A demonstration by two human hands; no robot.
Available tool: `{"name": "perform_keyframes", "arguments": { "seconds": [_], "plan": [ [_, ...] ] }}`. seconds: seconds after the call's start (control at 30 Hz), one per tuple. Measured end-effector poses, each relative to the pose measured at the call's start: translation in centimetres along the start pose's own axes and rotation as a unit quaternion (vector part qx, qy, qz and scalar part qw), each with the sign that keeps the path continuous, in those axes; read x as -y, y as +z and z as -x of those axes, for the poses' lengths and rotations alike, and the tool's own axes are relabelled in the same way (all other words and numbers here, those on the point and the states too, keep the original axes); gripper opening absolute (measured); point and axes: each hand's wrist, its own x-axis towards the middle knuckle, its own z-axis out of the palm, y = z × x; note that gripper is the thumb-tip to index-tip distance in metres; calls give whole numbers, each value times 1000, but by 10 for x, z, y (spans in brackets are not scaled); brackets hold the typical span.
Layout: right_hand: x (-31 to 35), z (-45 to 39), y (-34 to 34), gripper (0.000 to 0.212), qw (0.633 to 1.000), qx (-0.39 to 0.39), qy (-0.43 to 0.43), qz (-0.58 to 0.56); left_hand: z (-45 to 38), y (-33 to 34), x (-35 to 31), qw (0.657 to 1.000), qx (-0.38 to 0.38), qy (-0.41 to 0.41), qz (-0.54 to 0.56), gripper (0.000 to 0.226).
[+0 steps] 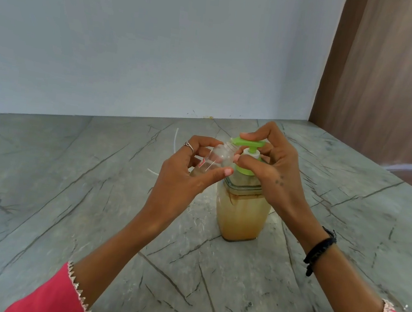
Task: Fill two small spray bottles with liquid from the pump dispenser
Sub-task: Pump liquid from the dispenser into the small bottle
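A clear pump dispenser (242, 215) with yellowish liquid and a green pump head (248, 142) stands on the marble counter. My left hand (185, 171) grips a small clear spray bottle (219, 156), tilted, with its open neck up against the pump's spout. My right hand (273, 160) is curled around the pump: one finger lies on top of the green head, the thumb sits by the collar. The small bottle's lower part is hidden behind my left fingers. A second spray bottle does not show.
The grey veined marble counter (69, 192) runs back to a pale blue wall. A thin white tube (175, 140) lies on the counter behind my left hand. A brown wooden panel (391, 73) stands at the right.
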Motion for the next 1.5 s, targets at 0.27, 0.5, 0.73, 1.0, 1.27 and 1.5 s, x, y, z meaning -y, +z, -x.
{"name": "perform_keyframes", "arguments": {
  "seconds": [0.27,0.5,0.73,1.0,1.27,1.5],
  "plan": [
    [-2,6,-3,45,999,27,5,46,-1,-1,-1,1000,-2,-1,1,42],
    [21,2,-3,24,987,15,154,-31,-1,-1,-3,1000,-5,1,15,35],
    [26,-13,3,34,963,16,268,-2,-1,-2,-3,1000,-11,9,11,34],
    [28,-16,-2,24,948,42,308,-75,-2,-4,-1,1000,-19,19,-6,35],
    [24,-24,-5,9,955,62,276,-82,1,1,3,1000,-6,8,-4,35],
    [23,-15,-7,39,950,87,295,-53,1,0,0,1000,-9,17,-3,33]
  ]
}}
